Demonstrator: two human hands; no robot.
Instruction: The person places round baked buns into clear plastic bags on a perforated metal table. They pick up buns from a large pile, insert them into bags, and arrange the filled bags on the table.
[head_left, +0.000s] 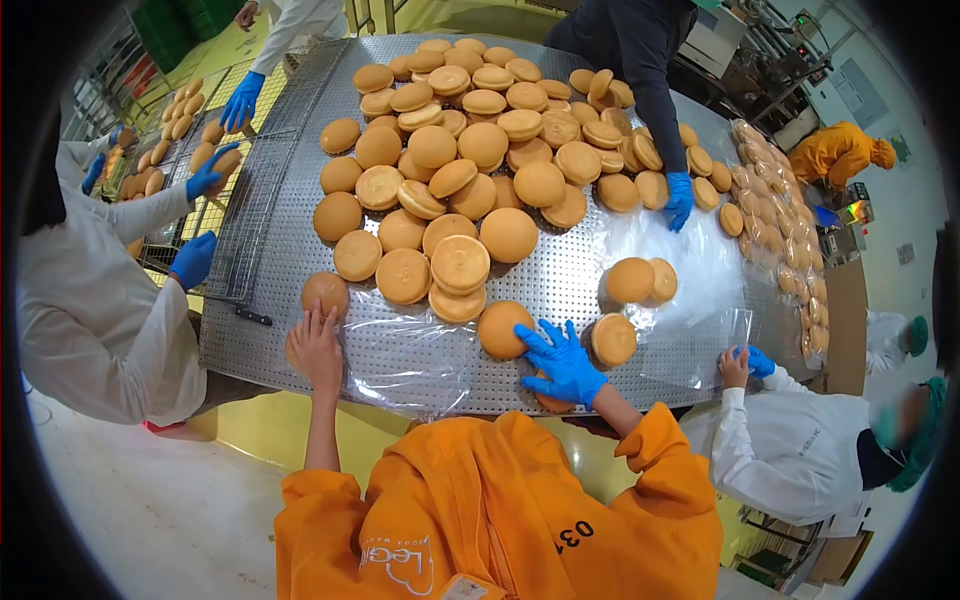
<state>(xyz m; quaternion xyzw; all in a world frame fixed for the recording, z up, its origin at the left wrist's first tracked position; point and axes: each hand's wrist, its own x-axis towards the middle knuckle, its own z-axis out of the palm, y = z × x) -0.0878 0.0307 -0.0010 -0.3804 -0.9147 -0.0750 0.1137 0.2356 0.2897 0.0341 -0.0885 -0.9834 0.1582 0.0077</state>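
Observation:
My left hand (316, 351), bare, has its fingertips on the lower edge of a round golden bun (325, 291). Another bun (291, 352) shows partly from under that hand; whether it is gripped cannot be seen. A blue glove covers my right hand (564, 366), whose fingers are spread. One finger touches a smooth bun (501, 331), while the thumb lies by a bun (553, 403) mostly hidden under the hand. Between my hands a clear plastic bag (409, 352) lies flat on the perforated metal table (495, 390). Right of my glove sits a single bun (613, 339).
A large pile of buns (480, 142) covers the table's middle. Packed buns (780, 225) line the right end. A black-handled knife (253, 316) lies near the left edge, beside wire racks (259, 202). Co-workers' gloved hands (679, 201) reach in from several sides.

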